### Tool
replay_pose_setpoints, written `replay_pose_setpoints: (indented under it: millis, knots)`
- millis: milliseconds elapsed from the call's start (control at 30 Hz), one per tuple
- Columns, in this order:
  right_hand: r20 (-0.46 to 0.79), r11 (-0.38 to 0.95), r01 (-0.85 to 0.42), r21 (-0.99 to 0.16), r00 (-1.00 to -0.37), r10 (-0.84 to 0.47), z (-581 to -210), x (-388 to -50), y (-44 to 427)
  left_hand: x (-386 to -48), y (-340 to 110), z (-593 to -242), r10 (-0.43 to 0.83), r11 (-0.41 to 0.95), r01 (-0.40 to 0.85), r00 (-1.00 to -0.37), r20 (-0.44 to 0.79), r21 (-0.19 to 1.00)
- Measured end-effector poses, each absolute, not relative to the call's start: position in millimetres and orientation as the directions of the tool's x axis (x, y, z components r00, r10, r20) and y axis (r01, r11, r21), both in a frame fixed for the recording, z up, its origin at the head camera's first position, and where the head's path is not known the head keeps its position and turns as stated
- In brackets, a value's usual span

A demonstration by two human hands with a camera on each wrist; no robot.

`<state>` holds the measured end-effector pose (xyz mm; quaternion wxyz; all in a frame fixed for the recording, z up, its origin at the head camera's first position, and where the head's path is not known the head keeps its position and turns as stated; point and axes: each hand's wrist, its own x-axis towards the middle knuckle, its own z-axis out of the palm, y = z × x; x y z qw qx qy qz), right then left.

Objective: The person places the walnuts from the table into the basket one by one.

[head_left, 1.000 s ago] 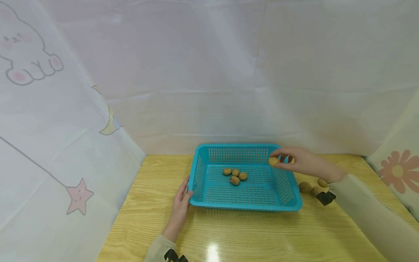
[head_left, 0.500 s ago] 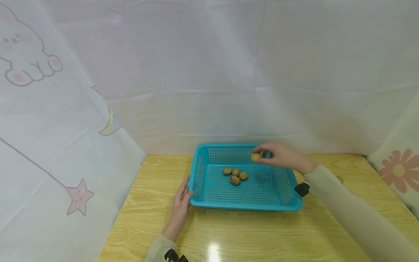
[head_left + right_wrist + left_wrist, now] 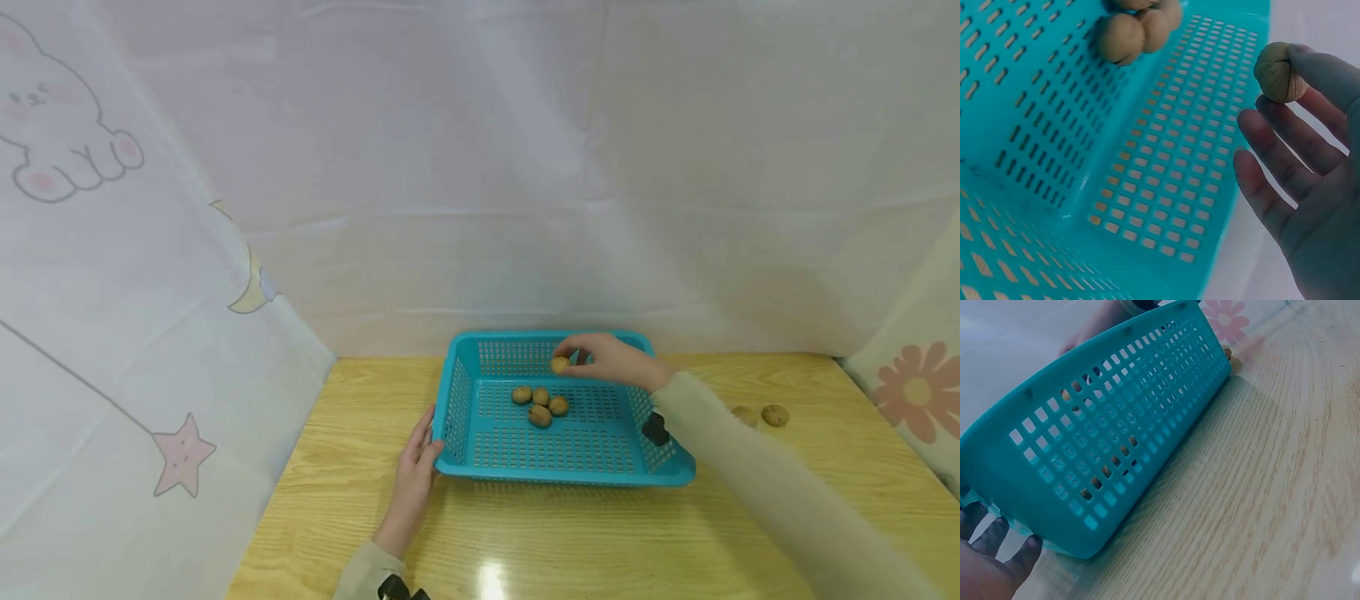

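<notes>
A blue plastic basket with slotted walls stands on the table. At its left side, my left hand holds the rim near the front corner; the left wrist view shows its fingertips against the corner. My right hand is over the back part of the basket, pinching a walnut between thumb and fingers, with the other fingers spread loosely. Several walnuts lie clustered on the basket floor, below and left of the pinched one.
On the wooden table, right of the basket, lies a walnut, with another walnut beside it, partly behind the right sleeve. A pale cloth hangs behind the table and along its sides.
My right hand has moved left with the walnut, from the basket's right rim to above its back middle. My left hand and the basket have stayed in place.
</notes>
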<state>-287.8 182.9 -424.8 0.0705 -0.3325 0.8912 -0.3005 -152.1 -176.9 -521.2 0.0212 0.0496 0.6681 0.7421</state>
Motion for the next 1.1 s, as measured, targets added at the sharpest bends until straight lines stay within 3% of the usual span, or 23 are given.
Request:
replay_pose_setpoints:
  millis: [600, 1100]
  knots:
    - [-0.135, 0.723, -0.459, -0.516, -0.791, -0.597, -473.5, -312.5, 164.0, -147.8, -178.7, -518.4, 0.097, -0.098, 0.019, -0.995, 0.029, 0.995]
    - [-0.13, 0.711, -0.504, -0.49, -0.765, -0.631, -465.6, -311.6, 164.0, -150.6, -179.8, -520.5, 0.096, -0.096, 0.028, -0.995, 0.037, 0.995]
